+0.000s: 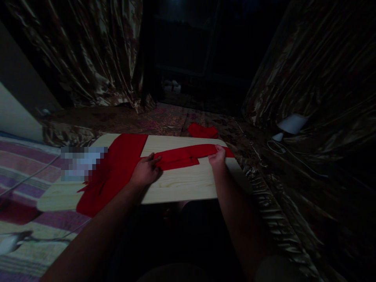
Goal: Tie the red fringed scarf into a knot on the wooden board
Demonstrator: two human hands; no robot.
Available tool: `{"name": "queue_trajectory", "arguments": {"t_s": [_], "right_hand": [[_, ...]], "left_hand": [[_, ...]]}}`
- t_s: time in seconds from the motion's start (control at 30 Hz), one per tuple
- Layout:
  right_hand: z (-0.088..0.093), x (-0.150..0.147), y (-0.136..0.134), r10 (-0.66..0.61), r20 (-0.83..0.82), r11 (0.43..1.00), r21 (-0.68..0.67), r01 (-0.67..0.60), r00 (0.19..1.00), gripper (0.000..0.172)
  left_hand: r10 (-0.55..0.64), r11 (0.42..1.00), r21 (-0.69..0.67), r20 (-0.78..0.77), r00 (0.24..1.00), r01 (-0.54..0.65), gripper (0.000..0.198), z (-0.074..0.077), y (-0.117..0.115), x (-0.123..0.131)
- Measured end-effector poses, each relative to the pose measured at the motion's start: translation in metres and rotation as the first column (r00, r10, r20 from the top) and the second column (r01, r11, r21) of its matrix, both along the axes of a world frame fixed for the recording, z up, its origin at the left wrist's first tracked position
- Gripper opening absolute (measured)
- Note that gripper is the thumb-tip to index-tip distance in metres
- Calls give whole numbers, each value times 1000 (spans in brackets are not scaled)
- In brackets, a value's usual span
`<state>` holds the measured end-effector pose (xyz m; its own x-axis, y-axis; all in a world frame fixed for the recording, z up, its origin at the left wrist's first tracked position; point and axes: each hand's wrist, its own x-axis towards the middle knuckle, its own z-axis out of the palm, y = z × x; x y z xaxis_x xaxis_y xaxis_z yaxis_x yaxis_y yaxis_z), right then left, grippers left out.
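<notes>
A long strip of red cloth stretches across a pale wooden board-like tabletop, with a folded or layered edge along its near side. My left hand rests on the strip's left end, fingers apart and pressing on the fabric. Near the strip's right end, my right hand pinches it between thumb and fingers. A wider piece of red cloth lies left of my left hand, draping over the near edge of the tabletop; the join between it and the strip is hidden under that hand.
A crumpled red cloth lies beyond the tabletop's far edge. On the left is a striped bedcover with a cable and a blurred-out patch. A small white lamp and its cord stand at right. Patterned curtains hang behind.
</notes>
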<state>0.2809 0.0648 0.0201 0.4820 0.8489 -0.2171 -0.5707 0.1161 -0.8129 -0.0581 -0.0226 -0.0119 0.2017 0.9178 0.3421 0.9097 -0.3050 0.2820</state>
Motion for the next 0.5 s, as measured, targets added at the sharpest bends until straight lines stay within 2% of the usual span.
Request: {"name": "queue_trajectory", "arguments": {"t_s": [0.07,0.2,0.3,0.43,0.5], "right_hand": [[11,10,3,-23,-32,1000,4,23,999,7],[22,19,0,-34,-1,987,156,33,999,14],[15,26,-7,-38,8,996,83,37,999,21],[-5,50,-10,-88,-31,992,-97,85,996,17],[-11,69,-7,-120,15,990,-72,121,993,12]], "left_hand": [[-10,1000,2,-3,1000,10,58,0,1,0],[-47,999,5,-8,999,47,58,0,2,-2],[-40,999,9,1,999,40,58,1,2,-2],[-27,1000,-8,-4,1000,27,59,2,1,-1],[-24,1000,2,-3,1000,24,58,1,2,-1]]}}
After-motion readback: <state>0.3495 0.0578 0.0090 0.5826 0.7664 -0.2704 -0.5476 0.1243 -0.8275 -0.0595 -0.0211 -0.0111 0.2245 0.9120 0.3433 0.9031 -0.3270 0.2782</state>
